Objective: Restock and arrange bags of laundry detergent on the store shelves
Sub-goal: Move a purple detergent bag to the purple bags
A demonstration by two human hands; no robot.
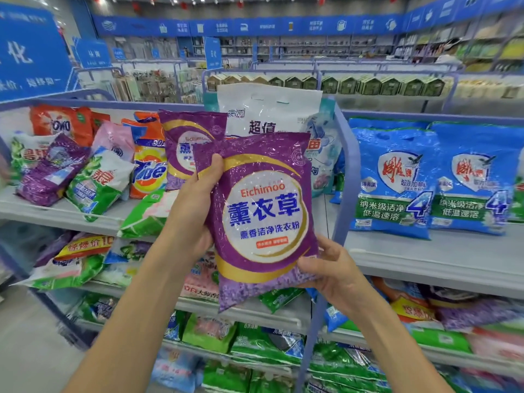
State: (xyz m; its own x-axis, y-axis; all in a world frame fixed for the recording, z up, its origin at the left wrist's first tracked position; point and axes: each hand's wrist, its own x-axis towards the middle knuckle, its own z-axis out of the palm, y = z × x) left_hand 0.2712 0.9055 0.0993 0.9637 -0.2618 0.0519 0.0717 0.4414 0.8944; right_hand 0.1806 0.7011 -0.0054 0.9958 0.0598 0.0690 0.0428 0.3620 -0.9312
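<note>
A purple detergent bag (263, 217) is held upright in the air, in front of the shelves, by both hands. Its left edge is gripped by the left hand (190, 222), with the thumb laid on the front near the upper corner. Its lower right corner is grasped by the right hand (331, 273), with the thumb pressed on the front. A second purple bag (181, 143) of the same kind is seen standing on the top shelf (34, 207) just behind, between an orange bag (149, 171) and a tall white bag (269, 112). Two blue bags (394, 180) are stood upright to the right of a blue post (344, 177).
</note>
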